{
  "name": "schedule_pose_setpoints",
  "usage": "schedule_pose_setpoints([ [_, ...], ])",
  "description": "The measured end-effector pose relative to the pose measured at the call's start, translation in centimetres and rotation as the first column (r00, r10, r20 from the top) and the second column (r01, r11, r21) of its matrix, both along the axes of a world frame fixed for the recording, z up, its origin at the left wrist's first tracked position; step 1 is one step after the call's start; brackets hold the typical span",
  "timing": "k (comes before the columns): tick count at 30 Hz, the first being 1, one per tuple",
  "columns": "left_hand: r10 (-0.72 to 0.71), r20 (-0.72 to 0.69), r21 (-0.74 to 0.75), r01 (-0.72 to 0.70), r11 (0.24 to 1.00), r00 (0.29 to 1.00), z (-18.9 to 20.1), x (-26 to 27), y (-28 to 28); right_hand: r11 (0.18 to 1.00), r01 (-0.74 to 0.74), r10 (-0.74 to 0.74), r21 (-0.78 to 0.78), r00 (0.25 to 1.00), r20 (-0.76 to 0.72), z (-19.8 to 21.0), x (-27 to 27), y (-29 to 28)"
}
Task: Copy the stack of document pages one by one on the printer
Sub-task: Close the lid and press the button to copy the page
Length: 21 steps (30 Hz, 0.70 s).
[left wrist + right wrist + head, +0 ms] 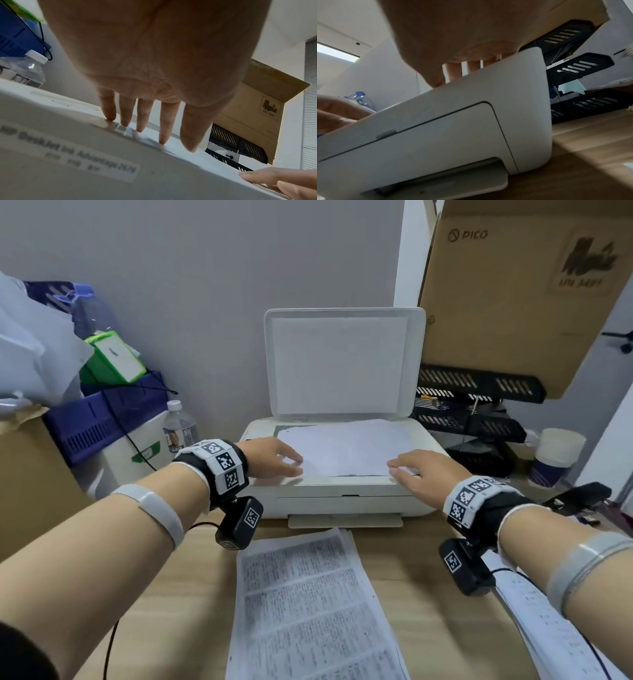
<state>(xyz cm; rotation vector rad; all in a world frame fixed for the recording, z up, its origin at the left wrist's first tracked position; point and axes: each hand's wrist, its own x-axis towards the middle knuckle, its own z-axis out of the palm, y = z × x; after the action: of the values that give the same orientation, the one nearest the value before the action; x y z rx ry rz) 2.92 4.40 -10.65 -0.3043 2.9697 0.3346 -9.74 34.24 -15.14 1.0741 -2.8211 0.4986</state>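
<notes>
A white printer [339, 501] stands at the back of the wooden desk with its scanner lid [342, 364] raised. A blank-side-up page [346, 446] lies on the scanner glass, slightly skewed. My left hand [274, 457] rests flat on the page's near left corner, fingers straight [140, 121]. My right hand [421, 474] lies flat on the near right corner; in the right wrist view the printer body [436, 128] hides its fingertips. A stack of printed pages [308, 604] lies on the desk in front of the printer. More printed sheets [548, 611] lie under my right forearm.
A purple basket [102, 419], a green-edged box [116, 361], a water bottle [180, 426] and a cardboard box stand to the left. Black paper trays [479, 405], a large PICO carton [520, 296] and a paper cup [555, 457] crowd the right.
</notes>
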Motion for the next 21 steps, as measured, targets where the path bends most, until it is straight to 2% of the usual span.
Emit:
schedule_pose_setpoints([
  [9, 0.032, 0.004, -0.052, -0.031, 0.998, 0.999, 0.3, -0.1, 0.4, 0.998, -0.049, 0.048, 0.025, 0.998, 0.046, -0.7, 0.5, 0.6],
  [16, 0.079, 0.022, 0.047, -0.080, 0.996, 0.997, 0.4, -0.7, 0.1, 0.995, -0.071, 0.066, 0.070, 0.995, 0.072, -0.4, 0.7, 0.6],
  [21, 0.115, 0.033, 0.016, -0.115, 0.993, 0.993, 0.7, -1.3, 0.3, 0.992, -0.086, 0.078, 0.096, 0.994, 0.083, 0.1, 1.0, 0.3],
])
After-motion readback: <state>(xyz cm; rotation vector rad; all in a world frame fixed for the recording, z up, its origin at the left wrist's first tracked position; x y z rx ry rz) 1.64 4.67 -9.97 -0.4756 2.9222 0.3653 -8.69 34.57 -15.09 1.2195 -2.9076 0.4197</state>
